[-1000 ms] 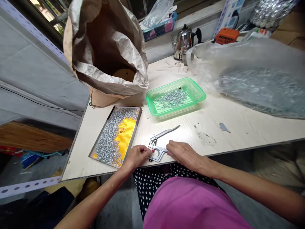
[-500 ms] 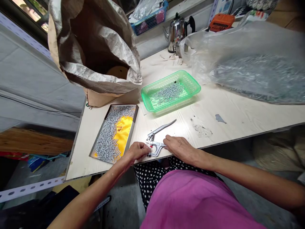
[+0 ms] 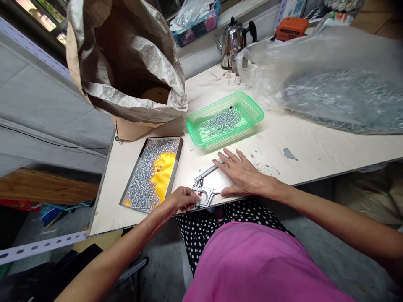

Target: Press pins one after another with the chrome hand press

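Observation:
A pair of grey hand pliers with a spring and a red part in its jaw lies on the table near the front edge. At the jaw end is my left hand, its fingers pinched together; what they hold is too small to make out. My right hand is open, its fingers spread over the upper handle and its thumb by the lower handle. Left of the pliers, a shallow tray holds many small silver metal pieces on a yellow surface. Similar pieces lie in a green plastic basket beyond the pliers.
A large open paper sack stands at the back left of the table. A clear plastic bag full of metal pieces covers the back right. A metal kettle and an orange case stand behind. A grey scrap lies to the right.
My right hand has opened from its curled pose at the lower handle and moved up, spreading its fingers over the upper handle. My left hand stays pinched at the jaw.

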`<act>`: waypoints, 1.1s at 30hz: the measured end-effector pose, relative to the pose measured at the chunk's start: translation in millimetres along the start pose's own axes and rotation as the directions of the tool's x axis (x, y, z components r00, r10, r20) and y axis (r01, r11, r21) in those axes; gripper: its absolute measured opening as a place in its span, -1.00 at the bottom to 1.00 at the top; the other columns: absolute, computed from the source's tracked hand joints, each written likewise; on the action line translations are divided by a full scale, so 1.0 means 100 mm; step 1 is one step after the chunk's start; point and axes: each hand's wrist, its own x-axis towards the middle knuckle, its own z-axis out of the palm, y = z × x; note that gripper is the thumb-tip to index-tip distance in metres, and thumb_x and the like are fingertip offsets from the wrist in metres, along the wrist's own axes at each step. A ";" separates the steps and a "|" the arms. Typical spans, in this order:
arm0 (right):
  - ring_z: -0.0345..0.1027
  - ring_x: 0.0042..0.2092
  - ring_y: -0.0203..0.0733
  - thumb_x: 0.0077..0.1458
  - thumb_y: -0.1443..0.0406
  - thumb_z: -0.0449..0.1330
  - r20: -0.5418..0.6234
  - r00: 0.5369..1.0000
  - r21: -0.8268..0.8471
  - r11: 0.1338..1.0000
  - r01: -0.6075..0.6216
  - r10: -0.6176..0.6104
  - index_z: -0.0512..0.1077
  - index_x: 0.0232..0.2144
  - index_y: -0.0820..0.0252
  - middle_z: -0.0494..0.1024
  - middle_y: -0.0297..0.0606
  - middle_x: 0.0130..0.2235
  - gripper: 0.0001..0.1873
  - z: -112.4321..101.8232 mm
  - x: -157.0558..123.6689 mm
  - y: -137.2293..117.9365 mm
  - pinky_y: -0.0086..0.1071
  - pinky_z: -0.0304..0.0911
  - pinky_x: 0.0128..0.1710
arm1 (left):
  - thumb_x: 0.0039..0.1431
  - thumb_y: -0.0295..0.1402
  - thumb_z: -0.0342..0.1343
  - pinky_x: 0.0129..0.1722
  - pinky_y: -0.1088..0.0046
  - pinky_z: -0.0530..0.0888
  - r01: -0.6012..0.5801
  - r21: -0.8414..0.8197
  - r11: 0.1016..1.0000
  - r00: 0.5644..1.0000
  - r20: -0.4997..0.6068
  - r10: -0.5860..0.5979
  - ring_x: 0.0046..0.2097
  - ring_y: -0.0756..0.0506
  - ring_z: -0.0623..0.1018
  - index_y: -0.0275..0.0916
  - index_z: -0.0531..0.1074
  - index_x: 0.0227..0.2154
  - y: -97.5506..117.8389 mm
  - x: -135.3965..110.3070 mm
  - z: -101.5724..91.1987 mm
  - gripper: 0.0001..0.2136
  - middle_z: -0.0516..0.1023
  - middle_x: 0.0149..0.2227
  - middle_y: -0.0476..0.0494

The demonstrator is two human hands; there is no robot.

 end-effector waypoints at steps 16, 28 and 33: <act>0.23 0.07 0.14 0.06 0.13 0.29 0.042 0.997 0.029 0.998 0.059 -0.060 0.10 0.26 0.24 0.43 0.01 0.06 -0.19 -0.01 -0.10 -0.11 0.27 -0.17 0.18 | -0.12 -0.03 0.27 -0.62 0.54 0.17 0.036 0.059 0.998 0.999 -0.020 -0.035 -0.64 0.07 0.26 -0.24 0.32 -0.62 0.01 -0.04 0.04 -0.62 0.30 -0.69 0.09; 0.21 0.09 0.13 0.05 0.15 0.30 -0.047 0.998 0.087 0.995 0.047 -0.043 -0.04 0.30 0.30 0.38 0.06 0.12 -0.09 0.13 -0.20 -0.09 0.23 -0.12 0.18 | 0.09 -0.31 0.25 0.09 0.12 0.37 -0.443 0.854 0.274 0.557 0.022 0.830 0.13 -0.25 0.35 -0.23 0.20 0.15 0.26 0.13 0.40 -0.43 0.33 0.16 -0.29; 0.21 0.07 0.20 -0.14 0.09 0.42 -0.053 0.998 0.081 0.996 -0.037 0.041 0.12 0.20 0.36 0.35 0.12 0.08 -0.04 0.11 -0.29 0.02 0.07 0.17 0.06 | 0.10 -0.17 0.24 0.05 0.13 0.37 -0.441 0.874 0.204 0.639 0.146 0.755 0.06 -0.26 0.37 -0.24 0.10 0.22 0.43 0.29 0.34 -0.32 0.36 0.12 -0.29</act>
